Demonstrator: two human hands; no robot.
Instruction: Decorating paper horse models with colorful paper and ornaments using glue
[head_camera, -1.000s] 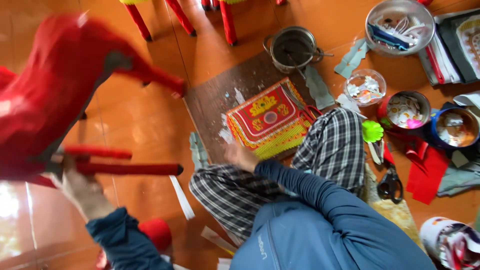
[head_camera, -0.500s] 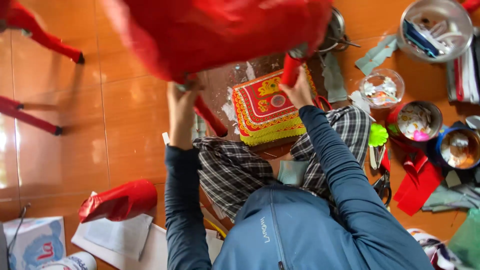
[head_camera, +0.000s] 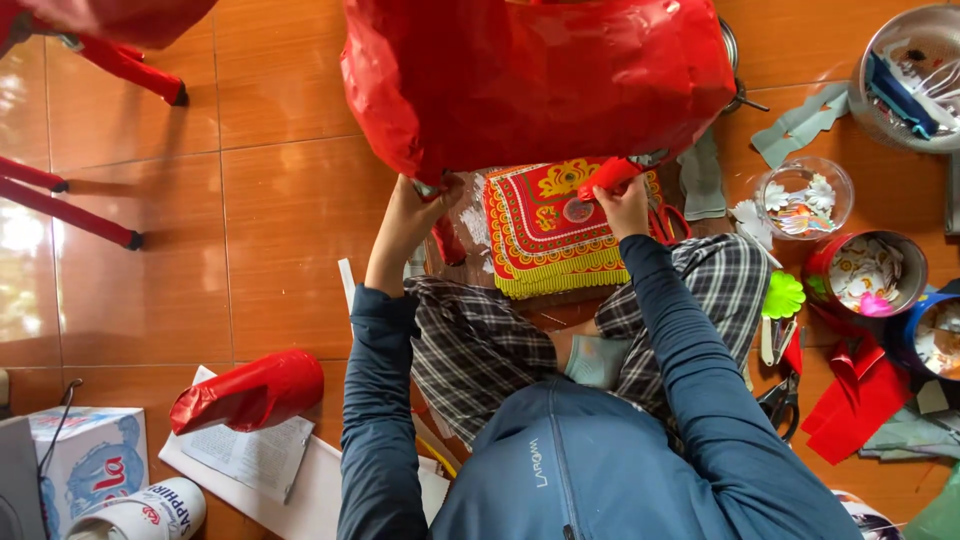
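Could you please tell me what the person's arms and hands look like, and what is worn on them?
Both arms are covered by long, close-fitting blue sleeves that end at the wrists. The left hand and right hand are bare, with no gloves; no rings or watch can be made out.

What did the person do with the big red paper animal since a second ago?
The red paper figure swung from the left side to straight ahead, over the patterned mat. The left hand and right hand now each grip one of its legs. The bowls and tins beside the knee stayed put.
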